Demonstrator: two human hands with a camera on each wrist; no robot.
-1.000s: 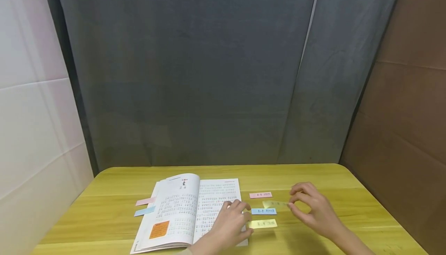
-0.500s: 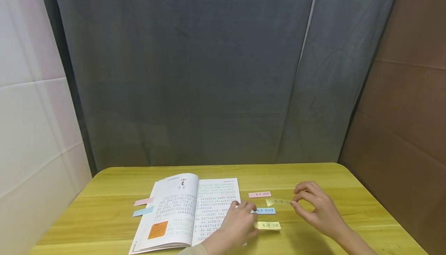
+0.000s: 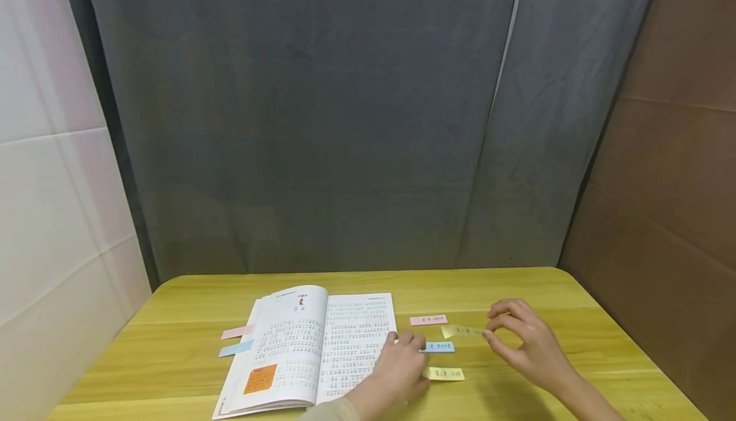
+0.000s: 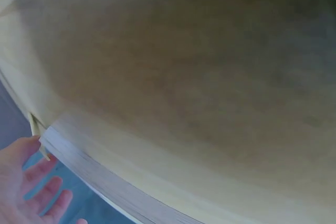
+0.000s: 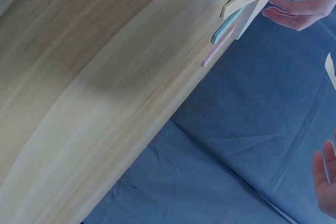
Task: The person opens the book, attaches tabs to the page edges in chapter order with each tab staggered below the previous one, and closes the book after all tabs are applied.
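Observation:
An open book (image 3: 322,344) lies on the yellow wooden table (image 3: 517,287). My left hand (image 3: 409,352) rests with relaxed fingers on the lower right corner of its right page. Just right of that hand lie a blue note (image 3: 440,347) and a yellow note (image 3: 444,374), with a pink note (image 3: 428,320) farther back. My right hand (image 3: 489,333) pinches the right end of a pale yellow strip (image 3: 460,331), held slightly above the table. In the left wrist view my left hand's fingers (image 4: 34,184) lie straight beside the book's page edges (image 4: 105,174).
A pink note (image 3: 237,331) and a blue note (image 3: 236,348) stick out left of the book. An orange sticker (image 3: 260,378) sits on the left page. A grey curtain (image 3: 322,121) hangs behind the table, and a brown board (image 3: 667,153) stands at the right.
My left hand has slid a little to the right along the page corner, and the yellow note beside it sits slightly farther right. My right hand, still pinching the strip, has drifted slightly right.

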